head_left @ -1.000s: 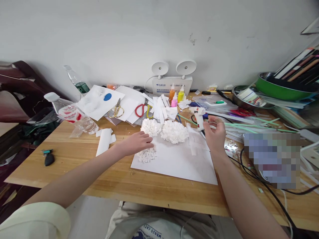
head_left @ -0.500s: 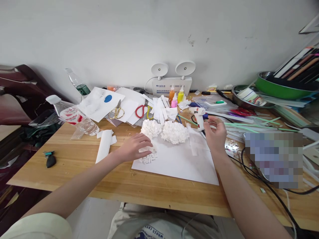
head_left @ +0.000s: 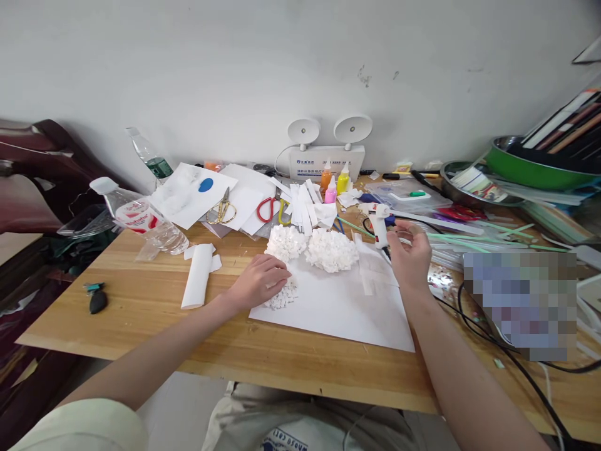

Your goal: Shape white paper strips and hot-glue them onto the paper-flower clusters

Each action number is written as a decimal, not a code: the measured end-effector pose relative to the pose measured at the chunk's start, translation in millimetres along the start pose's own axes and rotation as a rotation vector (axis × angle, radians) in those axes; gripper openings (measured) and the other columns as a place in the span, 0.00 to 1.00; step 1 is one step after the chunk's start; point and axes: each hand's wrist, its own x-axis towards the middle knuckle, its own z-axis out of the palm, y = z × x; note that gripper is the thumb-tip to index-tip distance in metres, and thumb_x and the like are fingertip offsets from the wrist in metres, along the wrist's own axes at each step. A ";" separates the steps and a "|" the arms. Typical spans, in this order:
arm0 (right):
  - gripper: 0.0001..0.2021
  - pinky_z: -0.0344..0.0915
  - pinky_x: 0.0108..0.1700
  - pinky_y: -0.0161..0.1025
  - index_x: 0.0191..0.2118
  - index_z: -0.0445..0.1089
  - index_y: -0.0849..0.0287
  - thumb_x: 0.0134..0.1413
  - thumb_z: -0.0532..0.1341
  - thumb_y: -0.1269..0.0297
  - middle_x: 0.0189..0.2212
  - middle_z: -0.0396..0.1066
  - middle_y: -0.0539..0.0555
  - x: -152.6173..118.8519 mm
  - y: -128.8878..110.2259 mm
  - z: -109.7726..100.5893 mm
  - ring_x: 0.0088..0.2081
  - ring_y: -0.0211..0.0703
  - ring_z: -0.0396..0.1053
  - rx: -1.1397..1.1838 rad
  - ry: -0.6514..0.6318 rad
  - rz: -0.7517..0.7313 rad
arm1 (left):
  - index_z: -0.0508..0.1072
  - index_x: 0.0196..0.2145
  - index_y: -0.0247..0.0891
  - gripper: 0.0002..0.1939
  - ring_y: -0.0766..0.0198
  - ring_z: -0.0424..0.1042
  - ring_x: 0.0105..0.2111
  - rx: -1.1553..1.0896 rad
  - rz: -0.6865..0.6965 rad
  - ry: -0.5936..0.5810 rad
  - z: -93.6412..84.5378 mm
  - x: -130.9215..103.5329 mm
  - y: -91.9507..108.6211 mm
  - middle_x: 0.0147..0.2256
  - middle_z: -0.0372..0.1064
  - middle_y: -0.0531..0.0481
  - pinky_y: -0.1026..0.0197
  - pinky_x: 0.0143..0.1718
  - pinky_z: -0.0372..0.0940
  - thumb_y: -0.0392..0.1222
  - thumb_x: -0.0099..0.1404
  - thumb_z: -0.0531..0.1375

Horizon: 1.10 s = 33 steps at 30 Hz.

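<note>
My left hand (head_left: 263, 280) reaches over a low clump of white bits (head_left: 282, 297) on a white sheet (head_left: 338, 313). Its fingers are drawn together; whatever lies between the fingertips is too small to make out. Behind it are two fluffy white clumps, one at left (head_left: 287, 242) and a wider one at right (head_left: 331, 250). At the sheet's right back edge, my right hand (head_left: 409, 252) is closed at the handle of a white glue gun (head_left: 378, 220), whose nozzle points left. Thin white strips (head_left: 367, 270) lie on the sheet below the gun.
A water bottle (head_left: 145, 219) and rolled white paper (head_left: 197, 279) stand and lie at left. Scissors (head_left: 222, 210), paint bottles (head_left: 330, 190) and an emergency light (head_left: 323, 163) are behind. Cables (head_left: 483, 329), a metal bowl (head_left: 474, 185) and a green bowl (head_left: 530, 169) are at right.
My left hand's fingers have drawn closer together over the low clump. The glue gun has turned, and its nozzle now shows farther out to the left. The whole view has shifted slightly.
</note>
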 end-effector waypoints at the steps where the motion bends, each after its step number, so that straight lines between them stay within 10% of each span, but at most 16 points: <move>1: 0.14 0.64 0.34 0.40 0.39 0.67 0.58 0.42 0.58 0.66 0.34 0.65 0.54 0.1 0.3 0.1 0.33 0.41 0.65 0.002 0.000 0.001 | 0.70 0.36 0.39 0.07 0.63 0.65 0.38 -0.004 -0.028 0.023 0.0 -0.7 1.2 0.35 0.69 0.48 0.58 0.40 0.59 0.37 0.61 0.54; 33: 0.13 0.65 0.35 0.41 0.39 0.67 0.57 0.43 0.58 0.64 0.35 0.66 0.54 -0.8 -1.7 -0.2 0.34 0.42 0.66 0.009 -0.009 0.002 | 0.69 0.37 0.39 0.08 0.61 0.64 0.38 -0.029 -0.165 0.125 12.4 -5.7 11.1 0.36 0.67 0.47 0.55 0.42 0.59 0.39 0.60 0.54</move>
